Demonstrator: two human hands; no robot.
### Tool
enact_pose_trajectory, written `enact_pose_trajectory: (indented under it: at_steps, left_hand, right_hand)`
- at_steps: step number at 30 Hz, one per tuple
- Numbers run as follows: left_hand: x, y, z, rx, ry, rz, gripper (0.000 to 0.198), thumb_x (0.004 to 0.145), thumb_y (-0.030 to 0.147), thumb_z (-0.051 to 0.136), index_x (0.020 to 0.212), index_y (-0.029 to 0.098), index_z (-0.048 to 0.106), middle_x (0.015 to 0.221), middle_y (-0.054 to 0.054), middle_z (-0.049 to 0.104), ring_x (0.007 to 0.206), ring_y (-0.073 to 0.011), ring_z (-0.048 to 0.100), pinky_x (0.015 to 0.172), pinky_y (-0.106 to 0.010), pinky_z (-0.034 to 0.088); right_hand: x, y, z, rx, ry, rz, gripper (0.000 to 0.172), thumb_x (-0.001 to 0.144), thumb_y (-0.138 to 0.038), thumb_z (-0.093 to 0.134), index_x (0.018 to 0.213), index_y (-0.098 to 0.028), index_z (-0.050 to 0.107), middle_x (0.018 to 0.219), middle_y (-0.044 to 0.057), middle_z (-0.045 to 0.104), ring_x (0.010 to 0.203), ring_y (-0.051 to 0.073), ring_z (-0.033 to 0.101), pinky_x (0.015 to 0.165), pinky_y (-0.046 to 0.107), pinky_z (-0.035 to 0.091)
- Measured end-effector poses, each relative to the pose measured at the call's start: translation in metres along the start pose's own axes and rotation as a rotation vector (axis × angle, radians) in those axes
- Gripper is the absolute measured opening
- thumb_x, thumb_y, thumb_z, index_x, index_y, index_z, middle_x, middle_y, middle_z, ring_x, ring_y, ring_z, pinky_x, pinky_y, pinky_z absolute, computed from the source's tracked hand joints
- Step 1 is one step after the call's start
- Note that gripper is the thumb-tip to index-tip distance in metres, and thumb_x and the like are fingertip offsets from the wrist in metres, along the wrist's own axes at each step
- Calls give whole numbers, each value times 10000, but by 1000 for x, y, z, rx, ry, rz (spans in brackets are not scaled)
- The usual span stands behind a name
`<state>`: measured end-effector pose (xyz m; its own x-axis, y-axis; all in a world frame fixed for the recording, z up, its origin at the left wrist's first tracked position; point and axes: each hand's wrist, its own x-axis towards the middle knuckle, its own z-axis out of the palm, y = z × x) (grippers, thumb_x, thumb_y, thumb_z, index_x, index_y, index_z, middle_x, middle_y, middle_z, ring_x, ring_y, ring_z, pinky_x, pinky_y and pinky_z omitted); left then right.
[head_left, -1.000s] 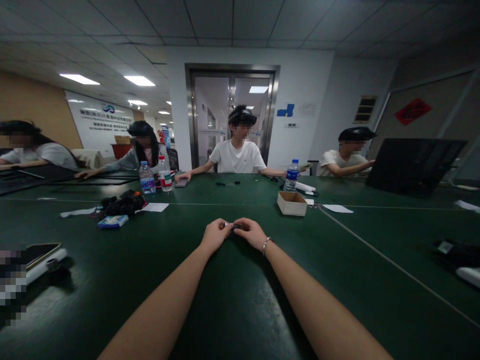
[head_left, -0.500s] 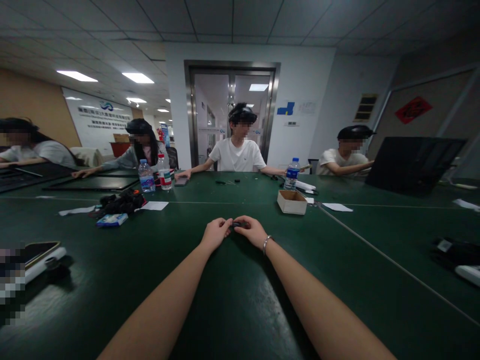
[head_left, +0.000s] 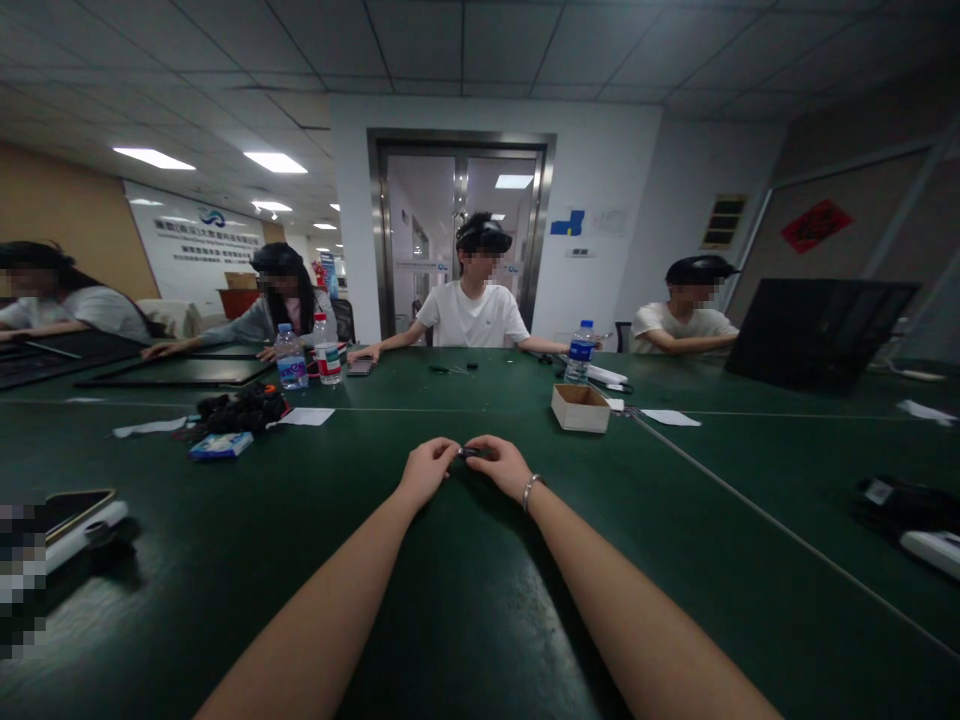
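My left hand and my right hand meet fingertip to fingertip over the dark green table. Together they pinch a small dark object that is too small to name. Both hands have their fingers curled closed around it. A thin bracelet circles my right wrist. Both forearms stretch out from the bottom of the view.
A small open cardboard box stands beyond my right hand. A blue packet and black clutter lie at the left, with water bottles behind. A phone lies at far left. A black laptop stands right. Several people sit across.
My hands stay together on the small dark object with only slight finger shifts. The view has drifted a little.
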<state>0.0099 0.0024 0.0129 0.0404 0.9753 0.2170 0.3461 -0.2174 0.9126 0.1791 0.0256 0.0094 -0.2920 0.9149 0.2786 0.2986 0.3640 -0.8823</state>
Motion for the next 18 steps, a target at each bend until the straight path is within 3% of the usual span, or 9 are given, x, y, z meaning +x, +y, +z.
enact_pose_trajectory:
  at_steps: [11, 14, 18]
  left_hand:
    - [-4, 8, -5, -117, -76, 74, 293, 725, 318, 593, 974, 170, 638, 984, -83, 632, 838, -166, 579, 608, -225, 467]
    - [-5, 10, -5, -126, -79, 74, 313, 714, 338, 607, 974, 166, 631, 965, -85, 637, 840, -171, 584, 603, -226, 466]
    - [-4, 8, -4, -132, -38, 27, 348, 686, 403, 622, 920, 147, 623, 826, -67, 631, 725, -147, 572, 560, -220, 451]
  right_hand:
    - [-1, -6, -3, 113, -19, 9, 275, 744, -363, 578, 912, -155, 644, 759, 18, 628, 521, 81, 555, 567, 236, 459]
    - [0, -6, -4, 126, -19, 42, 290, 766, -404, 545, 861, -147, 642, 635, 1, 604, 492, 84, 533, 519, 222, 442]
    - [0, -5, -4, 176, -10, 54, 325, 726, -423, 594, 900, -148, 608, 620, -10, 599, 482, 85, 533, 511, 222, 439]
